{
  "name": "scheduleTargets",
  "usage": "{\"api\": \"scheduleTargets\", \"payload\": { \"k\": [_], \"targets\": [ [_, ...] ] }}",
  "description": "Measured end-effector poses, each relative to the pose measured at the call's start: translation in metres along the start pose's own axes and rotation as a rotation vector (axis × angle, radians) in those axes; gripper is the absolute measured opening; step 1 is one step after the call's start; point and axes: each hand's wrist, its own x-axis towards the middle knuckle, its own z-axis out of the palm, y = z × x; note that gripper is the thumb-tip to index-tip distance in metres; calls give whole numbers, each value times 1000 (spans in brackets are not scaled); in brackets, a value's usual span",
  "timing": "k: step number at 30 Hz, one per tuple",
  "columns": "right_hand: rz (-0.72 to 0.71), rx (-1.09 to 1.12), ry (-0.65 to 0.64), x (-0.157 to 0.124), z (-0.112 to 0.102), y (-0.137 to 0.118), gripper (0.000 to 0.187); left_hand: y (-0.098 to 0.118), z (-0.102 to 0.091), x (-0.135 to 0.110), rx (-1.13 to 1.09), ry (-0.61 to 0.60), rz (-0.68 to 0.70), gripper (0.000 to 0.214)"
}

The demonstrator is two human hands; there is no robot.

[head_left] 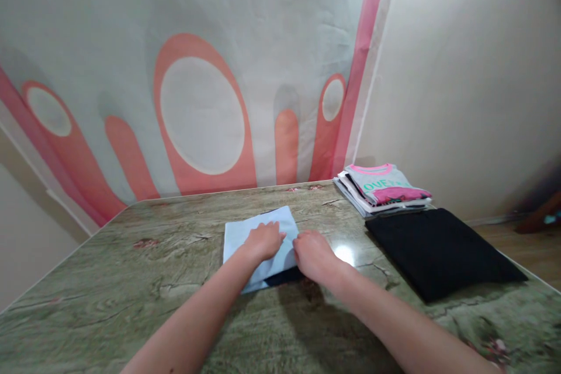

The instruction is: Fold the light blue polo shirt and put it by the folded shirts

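Observation:
A light blue folded garment [239, 237] lies on the table, with a dark layer [284, 276] showing under its near edge. My left hand [265, 239] rests on top of the light blue cloth, palm down with the fingers slightly bent and apart. At the garment's right edge, my right hand [313, 254] is closed, its fingers curled round the cloth. The fingertips of the right hand are hidden. What kind of garment it is does not show.
A stack of folded clothes [385, 190], topped by a grey shirt with pink trim, sits at the back right. Nearer, a folded black garment [442, 251] lies by the right edge of the wood-patterned table [131, 286]. A wall [280, 70] with pink shapes rises behind.

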Motion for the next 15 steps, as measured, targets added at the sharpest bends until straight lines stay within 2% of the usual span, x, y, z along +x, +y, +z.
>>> {"api": "scheduleTargets", "payload": {
  "k": [2, 4, 5, 7, 9, 10, 12, 15],
  "targets": [
    [-141, 150, -67, -7, -5, -16, 27, 4, 5, 6, -10, -12, 51, 44],
    [-303, 387, -165, -9, -10, -20, 31, 5, 4, 9, -37, -55, 143, 44],
    [-338, 494, -189, -8, -12, -17, 34, 4, 2, 8, -57, -83, 197, 42],
    [-276, 595, -109, -2, -15, -1, 39, -1, -3, 0, -84, -91, 283, 37],
    [-141, 534, 67, 4, -16, 22, 37, -10, -7, -19, -74, -13, 312, 37],
    [-124, 489, 118, 6, -15, 33, 35, -15, -7, -31, -58, 39, 309, 40],
    [-200, 423, 114, 6, -11, 48, 31, -28, -4, -57, -34, 86, 310, 56],
    [-320, 341, 8, 2, 1, 51, 44, -44, 5, -86, 16, 78, 321, 75]
  ]
}}
